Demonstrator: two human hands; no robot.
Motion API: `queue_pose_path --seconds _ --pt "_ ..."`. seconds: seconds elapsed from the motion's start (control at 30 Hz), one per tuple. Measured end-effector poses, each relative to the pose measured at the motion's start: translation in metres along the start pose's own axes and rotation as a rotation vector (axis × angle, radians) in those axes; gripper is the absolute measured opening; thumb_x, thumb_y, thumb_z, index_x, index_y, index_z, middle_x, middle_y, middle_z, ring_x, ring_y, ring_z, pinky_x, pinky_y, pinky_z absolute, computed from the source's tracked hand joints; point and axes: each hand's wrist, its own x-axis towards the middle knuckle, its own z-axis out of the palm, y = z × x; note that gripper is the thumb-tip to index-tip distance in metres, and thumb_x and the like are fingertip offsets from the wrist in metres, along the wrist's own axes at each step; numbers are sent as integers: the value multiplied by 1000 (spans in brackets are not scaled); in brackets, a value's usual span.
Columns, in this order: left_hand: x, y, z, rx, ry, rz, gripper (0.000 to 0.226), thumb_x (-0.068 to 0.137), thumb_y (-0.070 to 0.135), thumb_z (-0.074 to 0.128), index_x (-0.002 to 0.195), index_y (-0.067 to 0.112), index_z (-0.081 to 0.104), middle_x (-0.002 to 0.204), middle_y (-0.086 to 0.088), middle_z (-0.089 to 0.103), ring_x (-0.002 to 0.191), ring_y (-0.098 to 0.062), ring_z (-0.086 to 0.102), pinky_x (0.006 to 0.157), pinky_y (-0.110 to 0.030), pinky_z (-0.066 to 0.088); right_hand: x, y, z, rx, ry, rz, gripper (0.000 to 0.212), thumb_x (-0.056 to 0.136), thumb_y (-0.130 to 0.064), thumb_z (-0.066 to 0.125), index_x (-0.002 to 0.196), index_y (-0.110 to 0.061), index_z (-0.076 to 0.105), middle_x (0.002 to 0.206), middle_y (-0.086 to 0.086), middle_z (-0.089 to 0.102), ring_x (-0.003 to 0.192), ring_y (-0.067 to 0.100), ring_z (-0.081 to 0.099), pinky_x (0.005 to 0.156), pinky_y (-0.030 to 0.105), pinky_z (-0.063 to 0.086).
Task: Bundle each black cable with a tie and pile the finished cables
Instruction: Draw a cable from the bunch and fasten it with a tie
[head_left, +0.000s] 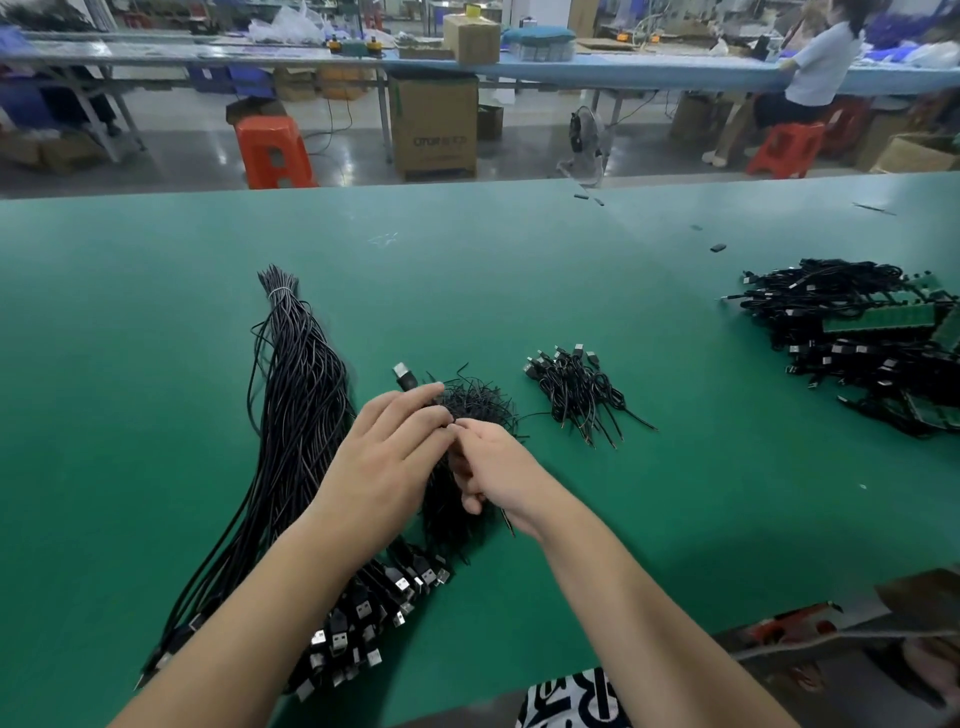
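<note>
A long sheaf of loose black USB cables (298, 415) lies at the left of the green table (156, 312), plugs toward me. My left hand (387, 457) grips a coiled black cable whose USB plug (404, 376) sticks out above the fingers. My right hand (488, 467) pinches at the same cable, fingertips meeting my left fingers. Under both hands lies a heap of thin black ties (475, 402). A small pile of bundled cables (576, 392) sits to the right of the ties.
A big heap of black cables with green circuit boards (862, 343) lies at the far right. Small black bits (718, 248) dot the table's far side. Beyond the table stand orange stools (272, 150), cardboard boxes and a seated person (821, 67).
</note>
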Motion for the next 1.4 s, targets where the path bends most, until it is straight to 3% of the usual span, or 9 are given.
queue_pose_path --seconds 0.07,0.17,0.33,0.43,0.63,0.93,1.1,1.23,1.4 --pt "3 -2 -2 -40 -24 5 25 85 -10 57 96 7 71 114 -8 71 125 -25 60 108 -46 43 -4 -7 -5 39 -127 37 28 107 -25 35 82 -22 49 56 -9 33 44 9 28 40 24 35" --pt "7 -3 -4 -104 -28 -115 19 91 3 54 87 11 71 103 1 75 102 -19 71 100 -44 45 -8 -13 -7 35 -211 44 25 107 -24 36 88 -22 51 62 -5 31 47 10 26 42 24 36" --pt "11 4 -9 -394 1 -599 12 95 12 65 90 21 71 79 22 66 86 10 56 79 -29 46 -7 -7 4 -76 -80 -75 24 100 -35 37 78 -27 45 57 -14 34 47 7 28 48 30 27" --pt "17 5 -10 -539 -54 -825 17 93 14 68 84 29 72 78 25 68 73 7 61 64 -7 41 -7 -3 6 -379 55 -243 38 97 -50 34 70 -23 39 62 -10 42 57 8 38 56 32 32" --pt "18 -5 -10 -840 -208 -1131 16 90 11 72 78 21 76 72 10 72 68 1 62 65 -10 47 -12 7 6 -858 146 -489 30 105 -34 39 77 -25 35 68 -12 39 63 17 42 60 33 30" --pt "11 -13 -12 -746 -378 -1162 14 83 24 80 77 13 74 68 -3 66 61 -11 51 61 -27 44 -14 8 6 -1196 174 -629 29 105 -31 44 88 -12 59 77 3 61 66 27 60 54 34 36" --pt "17 -18 -17 -643 -435 -1053 35 95 43 63 69 24 77 51 -11 53 51 -14 42 55 -34 41 -13 8 12 -1232 338 -710 30 96 -23 61 68 -13 57 58 2 58 46 26 55 43 28 32" --pt "25 -17 -20 -548 -464 -992 47 93 56 60 68 19 74 40 6 35 37 -9 27 42 -24 26 -11 6 15 -1280 392 -701 22 90 -23 71 73 -12 61 61 0 56 44 22 55 39 26 35" --pt "30 -10 -21 -393 -485 -859 24 90 36 67 69 28 76 49 8 58 41 -7 43 43 -17 30 -10 8 16 -1274 446 -652 13 90 -19 71 81 -11 66 69 2 60 56 20 63 41 28 43"
